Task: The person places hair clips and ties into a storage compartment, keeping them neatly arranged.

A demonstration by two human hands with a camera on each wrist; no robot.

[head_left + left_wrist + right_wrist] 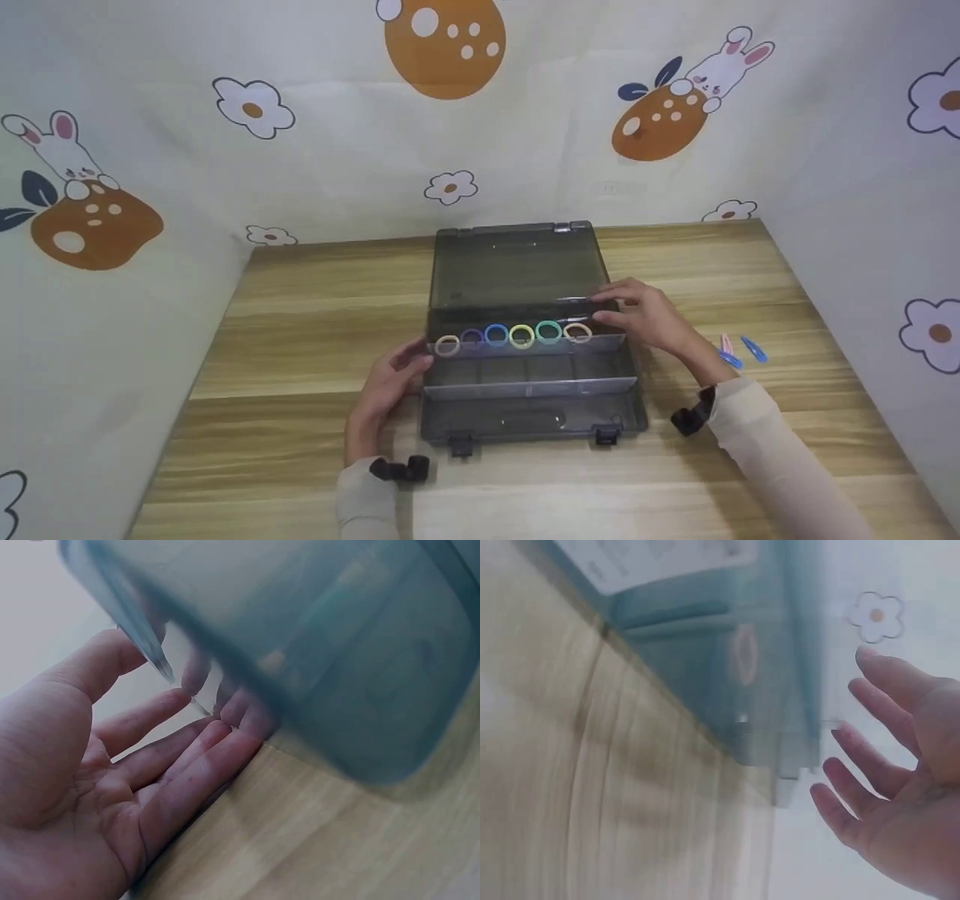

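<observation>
Lettering on the cut-off white label (656,559) is too blurred to read. On the wood-grain table (315,315) a smoky translucent box (551,370) lies open, six coloured rings (511,335) along its far divider (609,344), three clips (730,359) to the right. Extended fingers of the left hand (386,386) touch its left wall; the right hand (652,313), fingers spread, is at its far right, contact unclear.

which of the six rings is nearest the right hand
The peach ring at the row's right end; the green ring comes next, and the other four rings sit farther left.
</observation>
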